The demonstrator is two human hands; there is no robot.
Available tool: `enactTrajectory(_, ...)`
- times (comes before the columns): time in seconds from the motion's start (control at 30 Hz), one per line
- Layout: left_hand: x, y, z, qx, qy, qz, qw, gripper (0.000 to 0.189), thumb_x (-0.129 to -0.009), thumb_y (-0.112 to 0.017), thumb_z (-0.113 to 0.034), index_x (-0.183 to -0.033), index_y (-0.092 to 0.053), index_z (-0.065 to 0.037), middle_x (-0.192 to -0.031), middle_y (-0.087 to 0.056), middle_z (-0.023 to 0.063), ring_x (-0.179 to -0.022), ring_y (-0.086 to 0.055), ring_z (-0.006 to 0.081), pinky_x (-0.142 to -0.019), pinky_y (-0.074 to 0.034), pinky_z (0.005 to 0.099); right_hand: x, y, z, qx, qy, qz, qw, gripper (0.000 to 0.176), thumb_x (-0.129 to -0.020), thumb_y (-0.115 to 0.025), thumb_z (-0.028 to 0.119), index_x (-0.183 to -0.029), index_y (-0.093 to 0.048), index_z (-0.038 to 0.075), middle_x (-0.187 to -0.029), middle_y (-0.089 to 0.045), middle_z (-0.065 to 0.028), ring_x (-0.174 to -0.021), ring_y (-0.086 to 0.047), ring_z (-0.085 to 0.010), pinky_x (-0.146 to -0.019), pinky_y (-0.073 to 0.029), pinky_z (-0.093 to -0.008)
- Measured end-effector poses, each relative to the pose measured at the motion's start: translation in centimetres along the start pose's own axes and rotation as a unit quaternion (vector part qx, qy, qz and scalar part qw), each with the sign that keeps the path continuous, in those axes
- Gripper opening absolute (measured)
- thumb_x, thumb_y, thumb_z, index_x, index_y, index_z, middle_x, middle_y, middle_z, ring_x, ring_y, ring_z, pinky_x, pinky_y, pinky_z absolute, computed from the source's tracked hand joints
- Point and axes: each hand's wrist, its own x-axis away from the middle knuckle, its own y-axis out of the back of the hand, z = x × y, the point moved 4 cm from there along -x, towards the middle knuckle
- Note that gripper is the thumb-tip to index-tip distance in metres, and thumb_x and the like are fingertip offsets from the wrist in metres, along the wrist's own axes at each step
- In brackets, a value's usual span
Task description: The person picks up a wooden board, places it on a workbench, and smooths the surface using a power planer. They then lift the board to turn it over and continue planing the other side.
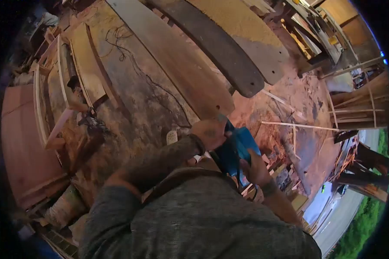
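Observation:
A teal power tool point(242, 149) is held close to my body, just past the near end of a long wooden board point(190, 82). My left hand point(209, 133) is closed on the tool's front part, beside the board's end. Lower and to the right, my right hand point(256, 169) wraps round the tool's back part. A dark cord hangs beneath it. To the right of the long board lie a darker board point(220, 49) and a board covered with sawdust point(263, 54), each with a small hole near its rounded end.
Loose cable point(149, 80) lies on the dirty ground at the left. A wooden frame point(41, 103) and a reddish panel point(23, 142) stand far left. Thin strips point(300, 125) and scraps litter the ground at right. Stacked timber point(354, 103) is at the far right.

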Motion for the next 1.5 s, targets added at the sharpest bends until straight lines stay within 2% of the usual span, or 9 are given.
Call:
enactTrajectory(0.1,0.0,-0.3,0.6,0.018,-0.004,-0.008,1.000,0.046,-0.101,-0.067,-0.040,-0.132,-0.054,-0.009,-0.108,-0.073,0.0242,-0.103,-0.071,0.0462,-0.085,-0.056,0.0562,-2.0,2.1,3.7,-0.108,-0.044,0.040,0.992,0.054,-0.105,-0.065,0.046,-0.134,-0.057,0.000,-0.098,-0.071,-0.0284,-0.089,-0.072,-0.0450,-0.077,-0.056,-0.0527)
enactTrajectory(0.2,-0.1,0.4,1.2,0.050,-0.014,-0.004,0.999,0.043,-0.103,-0.066,-0.036,-0.133,-0.054,-0.008,-0.112,-0.073,0.0238,-0.105,-0.071,0.0468,-0.087,-0.056,0.0561,-2.9,0.9,3.0,-0.085,-0.021,0.071,0.994,0.052,-0.106,-0.068,0.029,-0.138,-0.052,-0.009,-0.103,-0.069,-0.0270,-0.089,-0.068,-0.0400,-0.082,-0.054,-0.0483)
enactTrajectory(0.3,-0.5,1.8,1.1,0.064,0.006,0.016,0.998,0.044,-0.103,-0.066,-0.035,-0.137,-0.054,-0.009,-0.115,-0.073,0.0236,-0.107,-0.070,0.0463,-0.090,-0.056,0.0553,-3.7,1.3,4.0,-0.149,-0.007,0.059,0.987,0.057,-0.106,-0.066,0.036,-0.139,-0.051,-0.008,-0.107,-0.070,-0.0304,-0.097,-0.071,-0.0427,-0.087,-0.055,-0.0496)
enactTrajectory(0.43,-1.3,1.7,2.9,0.041,0.020,0.019,0.999,0.052,-0.103,-0.068,-0.036,-0.144,-0.052,-0.009,-0.119,-0.072,0.0233,-0.112,-0.069,0.0449,-0.094,-0.055,0.0539,-4.9,1.6,4.8,-0.136,-0.008,0.020,0.990,0.056,-0.105,-0.064,0.048,-0.129,-0.055,-0.003,-0.099,-0.070,-0.0293,-0.091,-0.069,-0.0486,-0.079,-0.054,-0.0537)
enactTrajectory(0.53,-1.4,2.7,2.7,0.021,-0.031,-0.056,0.998,0.036,-0.098,-0.071,-0.035,-0.121,-0.062,-0.010,-0.103,-0.074,0.0190,-0.099,-0.072,0.0429,-0.085,-0.057,0.0541,-5.6,1.7,4.7,-0.094,-0.013,0.042,0.995,0.062,-0.105,-0.062,0.052,-0.131,-0.054,-0.004,-0.102,-0.069,-0.0307,-0.095,-0.069,-0.0491,-0.081,-0.053,-0.0546)
enactTrajectory(0.6,-1.4,2.9,3.2,0.011,-0.057,-0.072,0.996,0.037,-0.098,-0.072,-0.037,-0.121,-0.062,-0.010,-0.103,-0.075,0.0185,-0.097,-0.072,0.0428,-0.084,-0.057,0.0542,-6.2,1.8,4.9,-0.115,-0.040,0.086,0.989,0.065,-0.105,-0.060,0.055,-0.132,-0.054,-0.003,-0.104,-0.069,-0.0316,-0.097,-0.069,-0.0490,-0.083,-0.053,-0.0548)
enactTrajectory(1.2,-2.3,7.7,8.1,-0.019,-0.035,-0.129,0.991,0.049,-0.095,-0.074,-0.044,-0.127,-0.062,-0.010,-0.109,-0.075,0.0167,-0.103,-0.073,0.0420,-0.085,-0.058,0.0525,-13.0,-0.4,7.7,-0.117,0.097,0.000,0.988,0.058,-0.108,-0.061,0.045,-0.131,-0.050,-0.006,-0.105,-0.065,-0.0348,-0.095,-0.066,-0.0534,-0.083,-0.053,-0.0551)
enactTrajectory(1.3,-3.1,8.6,9.7,0.042,-0.020,-0.104,0.993,0.048,-0.095,-0.075,-0.044,-0.127,-0.063,-0.011,-0.109,-0.075,0.0168,-0.104,-0.073,0.0415,-0.086,-0.058,0.0519,-14.9,0.3,9.1,-0.148,0.025,0.074,0.986,0.059,-0.108,-0.061,0.046,-0.128,-0.051,-0.008,-0.106,-0.064,-0.0347,-0.095,-0.066,-0.0529,-0.081,-0.053,-0.0544)
enactTrajectory(1.5,-4.0,11.7,10.7,0.047,0.000,-0.064,0.997,0.048,-0.096,-0.073,-0.043,-0.129,-0.064,-0.009,-0.113,-0.075,0.0184,-0.108,-0.072,0.0404,-0.091,-0.056,0.0505,-17.6,-1.2,9.7,-0.139,0.047,0.034,0.989,0.058,-0.107,-0.063,0.046,-0.125,-0.053,-0.008,-0.103,-0.064,-0.0328,-0.092,-0.066,-0.0506,-0.079,-0.053,-0.0535)
